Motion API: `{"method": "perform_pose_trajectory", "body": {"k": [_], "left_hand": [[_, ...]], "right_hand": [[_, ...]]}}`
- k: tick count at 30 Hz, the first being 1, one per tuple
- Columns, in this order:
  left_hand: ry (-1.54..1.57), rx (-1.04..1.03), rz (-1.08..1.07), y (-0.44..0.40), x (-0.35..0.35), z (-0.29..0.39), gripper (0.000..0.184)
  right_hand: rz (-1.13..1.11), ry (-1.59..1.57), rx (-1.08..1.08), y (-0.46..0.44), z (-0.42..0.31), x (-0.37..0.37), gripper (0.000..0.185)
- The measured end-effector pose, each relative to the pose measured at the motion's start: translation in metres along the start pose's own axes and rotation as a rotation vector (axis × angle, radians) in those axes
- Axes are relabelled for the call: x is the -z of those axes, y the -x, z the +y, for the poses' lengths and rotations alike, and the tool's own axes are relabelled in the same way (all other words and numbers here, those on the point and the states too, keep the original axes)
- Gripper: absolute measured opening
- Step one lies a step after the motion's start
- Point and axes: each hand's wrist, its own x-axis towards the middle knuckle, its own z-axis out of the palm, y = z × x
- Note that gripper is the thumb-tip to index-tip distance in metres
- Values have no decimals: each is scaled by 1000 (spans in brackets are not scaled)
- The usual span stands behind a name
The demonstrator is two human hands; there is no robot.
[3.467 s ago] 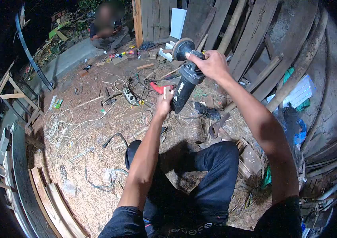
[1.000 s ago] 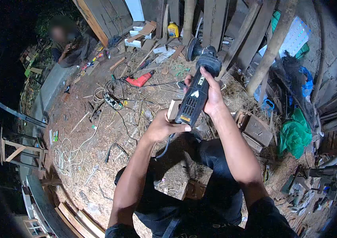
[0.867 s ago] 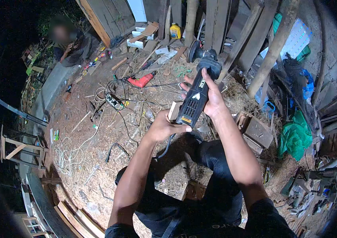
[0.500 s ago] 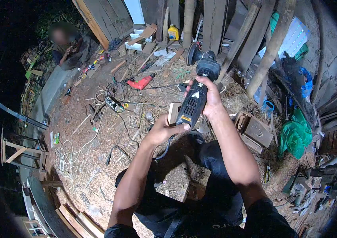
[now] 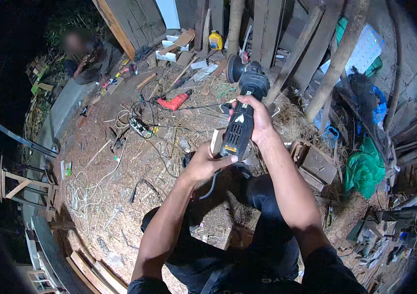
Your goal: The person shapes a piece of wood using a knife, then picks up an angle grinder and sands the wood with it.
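A black angle grinder (image 5: 240, 125) is held up in front of me, its head and round disc (image 5: 235, 69) pointing away. My right hand (image 5: 257, 119) is wrapped around the middle of its body, thumb across the top. At the rear end, my left hand (image 5: 210, 161) grips the tool with the thumb laid over its edge. A small pale wooden block (image 5: 217, 141) sticks up between the left hand's fingers and the grinder; how it is held is partly hidden. The cord (image 5: 211, 186) hangs down from the rear.
A red drill (image 5: 174, 101) and a power strip (image 5: 140, 127) lie among tangled cords on the shaving-covered ground. At right are a wooden box (image 5: 319, 163) and a green plastic bag (image 5: 365, 169). Planks lean at the back. Another person (image 5: 85, 59) sits at the far left.
The grinder's head and disc have tipped slightly to the left. Both hands keep their hold, and the view has shifted a little.
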Motion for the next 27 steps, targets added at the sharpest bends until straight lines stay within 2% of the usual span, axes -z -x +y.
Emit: {"method": "perform_pose_trajectory", "body": {"k": [3,6,9,11,13,15,16,19,20,23,24,27], "left_hand": [[-131,-93,-85,-5,4,1,39],[-104,130,66,4,19,24,42],[383,66,245,-12,58,-1,30],[450,-98,337,-20,77,-6,20],[438,-151,496,-23,80,3,28],[393,-154,646,-22,80,13,34],[361,-147,686,-20,84,12,37],[297,-176,731,-23,94,6,27],[150,-189,740,-29,106,-9,24],[212,-275,689,-31,102,-5,21],[157,-267,651,-29,103,-3,21],[180,-207,718,-26,98,3,25]], "right_hand": [[5,-38,-11,2,-2,-2,21],[-10,-15,-5,3,1,2,22],[-7,80,6,4,0,9,22],[-25,163,31,3,2,12,21],[-9,223,-58,5,1,12,22],[47,393,64,9,4,6,21],[2,446,105,15,2,0,20],[28,521,192,19,11,-10,24],[-5,555,213,19,12,-13,25],[-55,699,303,19,17,-14,28],[-53,772,348,18,20,-13,29],[-68,938,457,7,31,-4,34]]}}
